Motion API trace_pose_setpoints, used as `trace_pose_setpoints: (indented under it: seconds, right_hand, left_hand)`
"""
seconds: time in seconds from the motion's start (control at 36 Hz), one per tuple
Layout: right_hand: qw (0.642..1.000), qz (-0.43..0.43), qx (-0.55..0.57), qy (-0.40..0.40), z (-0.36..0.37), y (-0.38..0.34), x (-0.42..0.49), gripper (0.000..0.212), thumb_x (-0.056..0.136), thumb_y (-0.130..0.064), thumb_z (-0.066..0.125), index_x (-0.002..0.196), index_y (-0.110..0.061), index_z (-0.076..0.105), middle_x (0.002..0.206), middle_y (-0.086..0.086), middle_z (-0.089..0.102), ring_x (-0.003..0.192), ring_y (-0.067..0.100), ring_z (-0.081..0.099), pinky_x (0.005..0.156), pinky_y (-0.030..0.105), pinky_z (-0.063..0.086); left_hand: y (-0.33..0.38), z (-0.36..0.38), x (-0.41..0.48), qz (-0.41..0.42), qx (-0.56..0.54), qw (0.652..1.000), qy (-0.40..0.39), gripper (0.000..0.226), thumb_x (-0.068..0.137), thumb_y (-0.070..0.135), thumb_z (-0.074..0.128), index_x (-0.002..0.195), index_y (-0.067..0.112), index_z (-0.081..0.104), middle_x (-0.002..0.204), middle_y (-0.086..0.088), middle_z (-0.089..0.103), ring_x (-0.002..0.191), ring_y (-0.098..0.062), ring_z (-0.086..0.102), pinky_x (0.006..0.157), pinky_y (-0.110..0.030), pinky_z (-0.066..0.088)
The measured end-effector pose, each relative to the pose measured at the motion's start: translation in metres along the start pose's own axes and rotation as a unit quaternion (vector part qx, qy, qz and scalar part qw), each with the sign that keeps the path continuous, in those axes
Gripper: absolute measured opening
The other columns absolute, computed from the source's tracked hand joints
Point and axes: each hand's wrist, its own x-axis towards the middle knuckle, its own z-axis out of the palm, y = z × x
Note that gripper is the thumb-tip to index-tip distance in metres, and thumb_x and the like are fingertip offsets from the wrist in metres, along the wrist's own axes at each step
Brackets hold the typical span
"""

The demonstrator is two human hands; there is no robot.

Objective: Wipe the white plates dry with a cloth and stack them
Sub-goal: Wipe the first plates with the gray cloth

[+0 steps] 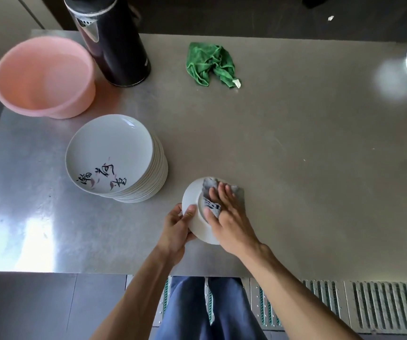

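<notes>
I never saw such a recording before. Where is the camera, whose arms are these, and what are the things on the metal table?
No machine here: the single picture comes from a camera worn on a person's head, looking down at their own arms. The left hand grips a white plate by its edge; the right hand presses a grey cloth onto it. On the steel table stand a stack of white plates, a pink basin and a black flask; a green cloth lies crumpled farther back.
</notes>
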Motion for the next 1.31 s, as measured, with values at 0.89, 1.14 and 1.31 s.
trace_pose_setpoints:
  seconds: [0.89,1.14,1.31]
  right_hand:
    - [0.99,-0.127,0.005,-0.056,-0.014,-0.023,-0.003,0.05,0.107,-0.038,0.037,0.155,-0.025,0.032,0.167,-0.005,0.007,0.154,0.012,-0.006,0.125,0.035,-0.002]
    - [0.994,-0.091,-0.002,-0.061,-0.025,-0.032,0.007,0.05,0.107,-0.039,0.032,0.156,-0.03,0.025,0.166,-0.009,0.003,0.154,0.012,-0.006,0.124,0.03,-0.006]
    - [0.998,0.001,0.039,-0.054,-0.026,-0.04,0.013,0.05,0.107,-0.044,0.028,0.156,-0.037,0.022,0.167,-0.009,0.003,0.154,0.012,-0.005,0.125,0.032,-0.001]
  left_hand:
    - [0.011,-0.003,-0.022,0.05,0.079,0.995,-0.035,0.024,0.105,0.009,0.055,0.126,0.013,0.065,0.112,-0.012,0.076,0.103,-0.031,0.073,0.078,-0.05,0.063]
    - [0.025,0.002,-0.03,0.048,0.089,0.995,-0.023,0.024,0.104,0.017,0.06,0.127,0.015,0.066,0.116,-0.012,0.075,0.099,-0.024,0.073,0.078,-0.047,0.063]
    - [0.027,-0.001,-0.035,0.037,0.091,0.995,-0.003,0.028,0.103,0.015,0.06,0.132,0.014,0.062,0.116,-0.011,0.074,0.099,-0.026,0.072,0.075,-0.045,0.063]
